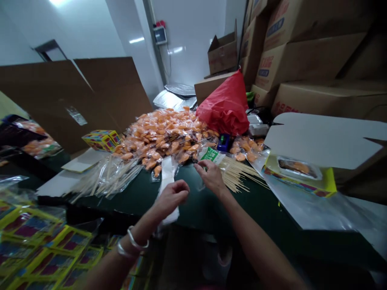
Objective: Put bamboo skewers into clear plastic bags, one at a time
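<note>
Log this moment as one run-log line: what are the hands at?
left hand: over white strip | right hand: at green-labelled packet | nearby: wooden skewers; orange snack packs

Left hand (pixel 171 198) and right hand (pixel 211 177), both half-curled.

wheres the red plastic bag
In the head view, the red plastic bag sits right of centre, behind the orange packets, in front of the stacked cardboard boxes.

white walls (pixel 193 36) and stacked cardboard cartons (pixel 311 60), apparently a storeroom
</note>
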`<action>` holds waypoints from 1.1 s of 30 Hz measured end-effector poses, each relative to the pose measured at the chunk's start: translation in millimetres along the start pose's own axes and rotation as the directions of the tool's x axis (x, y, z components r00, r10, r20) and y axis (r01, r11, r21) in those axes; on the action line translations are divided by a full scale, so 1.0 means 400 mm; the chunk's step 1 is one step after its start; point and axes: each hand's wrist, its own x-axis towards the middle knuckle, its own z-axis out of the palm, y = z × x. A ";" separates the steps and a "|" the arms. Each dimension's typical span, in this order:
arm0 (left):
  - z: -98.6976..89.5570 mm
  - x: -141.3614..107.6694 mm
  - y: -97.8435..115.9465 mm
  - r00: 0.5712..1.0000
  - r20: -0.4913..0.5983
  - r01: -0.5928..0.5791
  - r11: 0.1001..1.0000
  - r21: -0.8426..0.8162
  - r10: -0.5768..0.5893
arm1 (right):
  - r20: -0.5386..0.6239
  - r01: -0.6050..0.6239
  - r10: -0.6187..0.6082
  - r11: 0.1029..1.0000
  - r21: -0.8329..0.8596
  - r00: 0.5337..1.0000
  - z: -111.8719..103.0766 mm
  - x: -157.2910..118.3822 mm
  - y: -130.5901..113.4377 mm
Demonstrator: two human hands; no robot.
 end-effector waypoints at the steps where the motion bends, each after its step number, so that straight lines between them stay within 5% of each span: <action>1: -0.029 0.004 0.038 1.000 0.014 -0.025 0.998 0.053 0.024 | 0.023 0.030 -0.031 0.999 0.024 0.999 -0.003 0.010 -0.009; 4: -0.078 0.012 0.117 0.998 0.022 -0.070 0.985 0.155 0.067 | 0.091 0.125 -0.134 0.987 0.096 0.987 0.007 0.016 -0.037; 6: -0.080 0.009 0.115 0.998 -0.010 -0.065 0.983 0.172 0.068 | 0.086 0.170 -0.179 0.980 0.098 0.980 0.027 0.009 -0.042; 9: -0.054 -0.023 0.020 0.997 -0.069 -0.030 0.987 0.161 0.042 | 0.087 0.180 -0.184 0.982 0.047 0.979 0.049 -0.006 -0.012; 12: -0.010 -0.091 -0.117 0.984 -0.144 -0.057 0.959 0.278 0.100 | 0.209 0.213 -0.202 0.977 -0.032 0.957 0.036 -0.022 0.044; 15: 0.045 -0.158 -0.206 0.961 -0.150 -0.141 0.874 0.465 0.234 | 0.455 0.342 -0.261 0.934 -0.104 0.852 0.008 -0.039 0.080; 20: 0.096 -0.196 -0.238 0.950 -0.112 -0.208 0.858 0.470 0.291 | 0.766 0.550 -0.248 0.819 -0.161 0.593 0.018 -0.059 0.070; 25: 0.069 -0.217 -0.257 0.935 -0.205 -0.184 0.889 0.419 0.290 | 0.846 0.641 -0.226 0.749 -0.166 0.483 0.031 -0.042 0.055; 28: 0.030 -0.223 -0.253 0.923 -0.299 -0.138 0.933 0.333 0.244 | 0.814 0.637 -0.254 0.751 -0.175 0.522 0.015 -0.010 0.030; 31: -0.025 -0.197 -0.209 0.892 -0.429 -0.081 0.984 0.156 0.141 | 0.690 0.571 -0.304 0.798 -0.192 0.657 0.007 0.021 -0.024; 33: -0.062 -0.161 -0.156 0.857 -0.495 -0.145 0.989 0.035 0.143 | 0.571 0.475 -0.333 0.872 -0.116 0.751 0.012 0.031 -0.067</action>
